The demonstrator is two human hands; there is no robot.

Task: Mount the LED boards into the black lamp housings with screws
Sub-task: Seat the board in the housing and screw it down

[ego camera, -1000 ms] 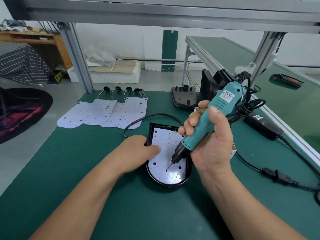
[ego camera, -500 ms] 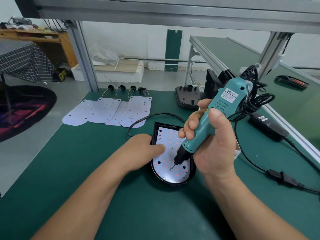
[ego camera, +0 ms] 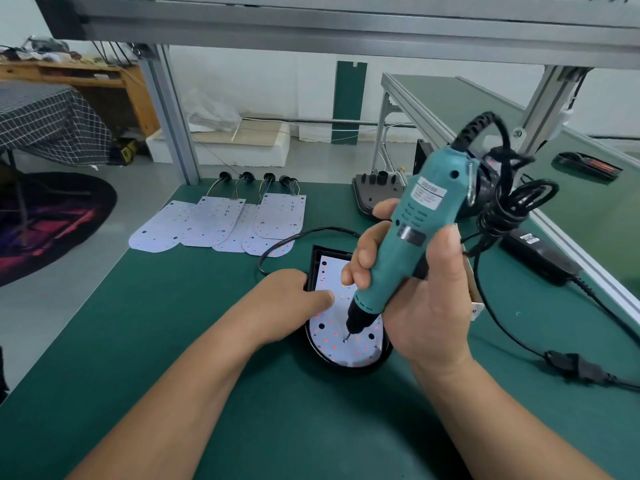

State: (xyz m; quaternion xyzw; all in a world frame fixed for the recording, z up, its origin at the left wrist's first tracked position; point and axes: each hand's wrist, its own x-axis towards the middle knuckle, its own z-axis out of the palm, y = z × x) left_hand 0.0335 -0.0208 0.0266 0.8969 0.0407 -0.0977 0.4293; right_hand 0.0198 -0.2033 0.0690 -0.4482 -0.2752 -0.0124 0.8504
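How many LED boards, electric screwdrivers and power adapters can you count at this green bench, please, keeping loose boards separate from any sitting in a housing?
Loose LED boards, overlapping at the back: 5
LED board in the black housing: 1
Electric screwdriver: 1
Power adapter: 1
Total: 8

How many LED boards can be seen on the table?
6. One board sits in the housing under the screwdriver. Five loose boards overlap in a row farther back, to the left; the overlap may hide more.
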